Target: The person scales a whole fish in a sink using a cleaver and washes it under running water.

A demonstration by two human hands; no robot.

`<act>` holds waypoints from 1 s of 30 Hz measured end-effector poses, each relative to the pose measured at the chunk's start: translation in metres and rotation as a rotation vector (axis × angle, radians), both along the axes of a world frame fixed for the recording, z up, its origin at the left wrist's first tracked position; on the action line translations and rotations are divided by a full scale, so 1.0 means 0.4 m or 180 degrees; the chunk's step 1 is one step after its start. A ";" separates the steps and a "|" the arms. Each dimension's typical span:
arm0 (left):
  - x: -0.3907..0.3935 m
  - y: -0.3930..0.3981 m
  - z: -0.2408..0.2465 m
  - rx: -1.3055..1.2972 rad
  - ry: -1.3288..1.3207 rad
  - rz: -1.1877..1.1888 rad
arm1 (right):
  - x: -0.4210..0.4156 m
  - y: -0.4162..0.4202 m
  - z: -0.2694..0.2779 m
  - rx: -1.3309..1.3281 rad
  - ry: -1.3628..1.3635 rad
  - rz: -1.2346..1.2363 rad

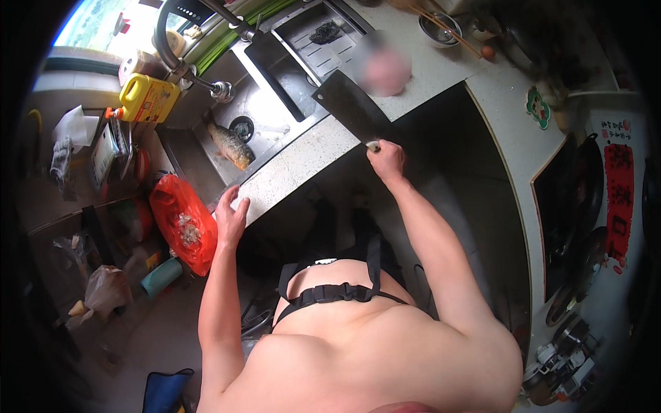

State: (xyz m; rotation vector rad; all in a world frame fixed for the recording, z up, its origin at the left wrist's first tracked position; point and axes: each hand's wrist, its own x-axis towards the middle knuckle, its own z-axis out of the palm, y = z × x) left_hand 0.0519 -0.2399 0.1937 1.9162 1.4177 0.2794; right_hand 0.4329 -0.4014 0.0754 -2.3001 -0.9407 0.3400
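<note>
My right hand point(390, 161) grips a cleaver point(353, 106) by its handle. Its broad dark blade points away from me, over the counter's front edge beside the sink. My left hand point(231, 214) holds nothing, thumb and fingers apart, at the sink's near corner. Just left of that hand hangs a red plastic bag point(170, 206) with crumpled clear scraps in it. A whole scaly fish point(232, 143) lies in the left basin of the steel sink point(193, 155), next to the drain point(241, 128).
A faucet point(166, 41) arches over the basin. A yellow jug point(150, 98) stands at the sill. Dark scrubber point(325, 33) lies in the far basin. On the counter point(289, 180) are a blurred round object point(383, 64) and a bowl point(439, 33) with chopsticks. A stove point(565, 217) is right.
</note>
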 end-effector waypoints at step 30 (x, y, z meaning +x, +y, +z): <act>-0.016 -0.079 0.088 0.0042 0.0065 0.0127 | -0.207 -0.363 -0.124 -0.0496 0.0820 0.0339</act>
